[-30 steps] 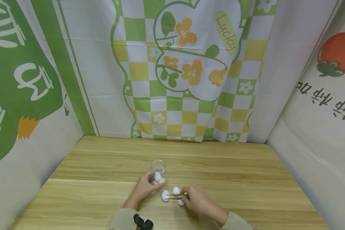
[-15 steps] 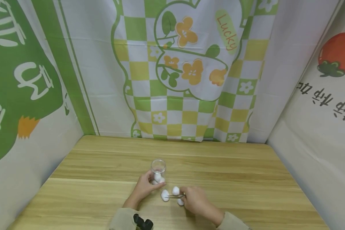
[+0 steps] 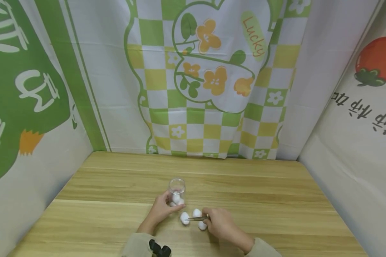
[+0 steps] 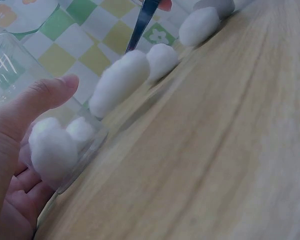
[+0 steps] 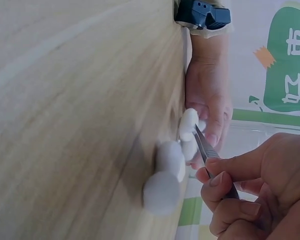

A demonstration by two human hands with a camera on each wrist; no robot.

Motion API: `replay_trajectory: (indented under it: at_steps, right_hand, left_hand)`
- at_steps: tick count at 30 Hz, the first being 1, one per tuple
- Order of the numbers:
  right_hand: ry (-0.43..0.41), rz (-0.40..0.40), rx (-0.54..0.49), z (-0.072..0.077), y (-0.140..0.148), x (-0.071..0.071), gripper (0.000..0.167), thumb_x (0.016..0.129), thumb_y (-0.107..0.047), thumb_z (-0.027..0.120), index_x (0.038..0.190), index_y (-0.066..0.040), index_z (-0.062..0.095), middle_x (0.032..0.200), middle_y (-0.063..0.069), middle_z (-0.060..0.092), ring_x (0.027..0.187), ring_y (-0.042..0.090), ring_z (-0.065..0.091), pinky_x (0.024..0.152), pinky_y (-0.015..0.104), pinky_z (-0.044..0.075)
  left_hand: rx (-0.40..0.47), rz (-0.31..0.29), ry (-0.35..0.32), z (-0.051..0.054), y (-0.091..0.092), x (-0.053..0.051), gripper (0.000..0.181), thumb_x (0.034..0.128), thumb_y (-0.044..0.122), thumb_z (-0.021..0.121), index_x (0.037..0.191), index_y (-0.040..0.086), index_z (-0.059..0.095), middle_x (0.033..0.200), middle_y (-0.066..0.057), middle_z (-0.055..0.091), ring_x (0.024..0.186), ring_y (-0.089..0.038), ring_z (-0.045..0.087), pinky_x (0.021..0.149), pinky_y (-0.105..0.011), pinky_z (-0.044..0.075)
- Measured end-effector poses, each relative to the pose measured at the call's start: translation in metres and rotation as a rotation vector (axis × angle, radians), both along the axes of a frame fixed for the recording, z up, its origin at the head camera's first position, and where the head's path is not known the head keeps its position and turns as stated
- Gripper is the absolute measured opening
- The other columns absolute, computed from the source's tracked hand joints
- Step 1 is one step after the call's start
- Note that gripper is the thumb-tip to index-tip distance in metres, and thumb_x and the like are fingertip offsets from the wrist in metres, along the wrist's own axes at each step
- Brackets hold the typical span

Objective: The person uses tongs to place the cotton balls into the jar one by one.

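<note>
With your left hand [image 3: 162, 208] curled round the jar [image 3: 177, 191], right hand [image 3: 221, 222] pinching the tweezers [image 3: 198, 218], squeeze the cotton ball [image 3: 183, 216] firmly before lifting.

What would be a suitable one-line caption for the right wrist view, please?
The right hand pinches metal tweezers, their tips at a white cotton ball; the left hand shows beyond.

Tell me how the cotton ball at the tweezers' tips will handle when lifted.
The cotton ball looks fuzzy, so it is probably light and would likely squash in the tweezers. Its rounded, elongated shape suggests it may roll sideways if nudged.
</note>
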State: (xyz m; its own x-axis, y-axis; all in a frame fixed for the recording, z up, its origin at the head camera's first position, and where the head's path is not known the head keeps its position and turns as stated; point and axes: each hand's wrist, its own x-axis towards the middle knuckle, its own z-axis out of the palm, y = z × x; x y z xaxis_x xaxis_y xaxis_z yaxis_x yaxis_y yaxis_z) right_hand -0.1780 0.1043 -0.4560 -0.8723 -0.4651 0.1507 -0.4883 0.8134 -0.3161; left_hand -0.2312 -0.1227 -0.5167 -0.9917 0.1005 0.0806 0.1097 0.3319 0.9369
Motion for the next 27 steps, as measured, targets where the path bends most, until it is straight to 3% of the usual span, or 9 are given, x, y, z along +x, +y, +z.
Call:
replay_trajectory:
  at_steps: [27]
  right_hand:
    - [0.036, 0.014, -0.070, 0.016, 0.009, 0.005, 0.012, 0.079, -0.015, 0.072, 0.076, -0.019, 0.062, 0.062, -0.007, 0.064, 0.056, -0.003, 0.041, 0.050, 0.017, 0.027]
  left_hand:
    - [-0.001, -0.007, 0.025, -0.004, 0.000, -0.002, 0.049, 0.0727, 0.018, 0.083, 0.114, 0.001, 0.062, 0.104, -0.015, 0.072, 0.090, -0.010, 0.064, 0.078, -0.018, 0.050]
